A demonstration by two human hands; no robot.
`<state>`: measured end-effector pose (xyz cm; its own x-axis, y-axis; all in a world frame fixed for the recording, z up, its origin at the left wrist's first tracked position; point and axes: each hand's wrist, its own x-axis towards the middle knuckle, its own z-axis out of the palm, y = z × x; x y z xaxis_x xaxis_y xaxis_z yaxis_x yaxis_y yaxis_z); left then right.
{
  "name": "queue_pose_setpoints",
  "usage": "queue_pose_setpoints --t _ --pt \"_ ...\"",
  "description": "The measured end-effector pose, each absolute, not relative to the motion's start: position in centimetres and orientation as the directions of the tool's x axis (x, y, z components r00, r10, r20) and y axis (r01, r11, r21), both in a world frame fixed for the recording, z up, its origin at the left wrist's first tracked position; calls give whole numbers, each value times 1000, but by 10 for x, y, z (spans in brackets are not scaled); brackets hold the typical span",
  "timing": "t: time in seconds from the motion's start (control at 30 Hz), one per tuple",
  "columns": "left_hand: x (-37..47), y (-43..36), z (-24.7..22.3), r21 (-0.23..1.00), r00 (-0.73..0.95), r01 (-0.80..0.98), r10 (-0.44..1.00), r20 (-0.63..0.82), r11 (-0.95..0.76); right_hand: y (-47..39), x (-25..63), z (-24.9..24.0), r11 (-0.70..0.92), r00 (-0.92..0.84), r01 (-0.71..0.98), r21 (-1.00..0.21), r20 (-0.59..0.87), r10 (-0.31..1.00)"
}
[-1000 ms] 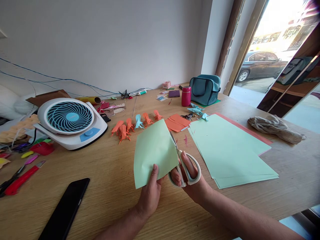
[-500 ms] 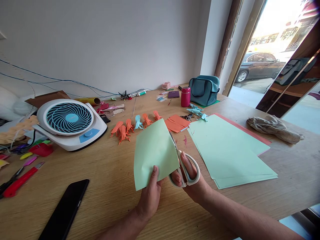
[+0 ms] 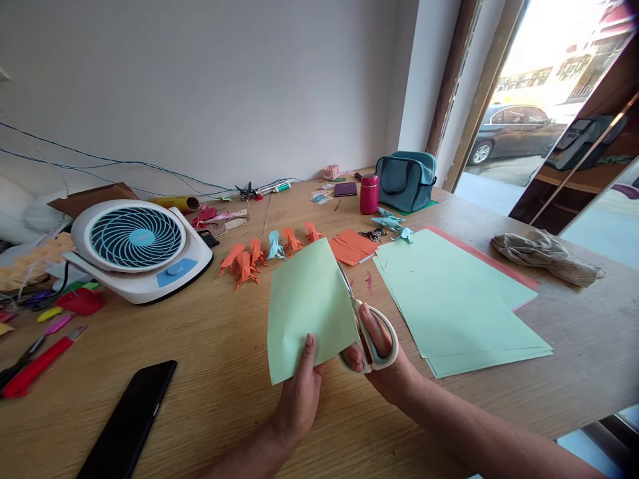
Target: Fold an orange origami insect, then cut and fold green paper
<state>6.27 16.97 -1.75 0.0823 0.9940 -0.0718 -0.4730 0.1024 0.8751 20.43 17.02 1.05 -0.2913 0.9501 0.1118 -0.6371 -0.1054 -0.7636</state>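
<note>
A light green sheet of paper (image 3: 307, 299) is held up above the table by my left hand (image 3: 298, 399), thumb on its face and fingers behind it. White-handled scissors (image 3: 387, 352) are in my right hand (image 3: 394, 376), with thumb and fingers through the loops. Their blades lie along the right edge of the paper and look nearly closed; part of them is hidden behind the sheet. Larger light green sheets (image 3: 459, 299) lie stacked to the right of my right hand. Behind the held paper are folded orange paper figures (image 3: 243, 267) and a light blue one (image 3: 275, 246).
A white fan (image 3: 144, 249) stands at the left, with a black phone (image 3: 130, 419) nearer me. A red-handled knife (image 3: 40, 366) lies far left. Orange paper pieces (image 3: 353, 246), a magenta flask (image 3: 369, 194) and a teal bag (image 3: 407, 181) sit behind. Crumpled cloth (image 3: 546, 258) lies right.
Almost nothing differs. The view has shifted very slightly, and the held paper and scissors keep nearly the same place.
</note>
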Motion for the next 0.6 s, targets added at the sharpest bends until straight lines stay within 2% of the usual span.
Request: queue_pose_setpoints --t 0.17,0.37,0.6 --pt "64 168 -17 901 45 -422 995 -90 101 172 205 10 -97 -287 -627 -773 113 951" --pt "66 168 -17 897 85 -428 993 -83 111 171 206 13 -95 -276 -647 -757 116 954" --pt "67 167 -18 874 -23 -476 992 -123 97 173 206 11 -83 -266 -631 -771 114 957"
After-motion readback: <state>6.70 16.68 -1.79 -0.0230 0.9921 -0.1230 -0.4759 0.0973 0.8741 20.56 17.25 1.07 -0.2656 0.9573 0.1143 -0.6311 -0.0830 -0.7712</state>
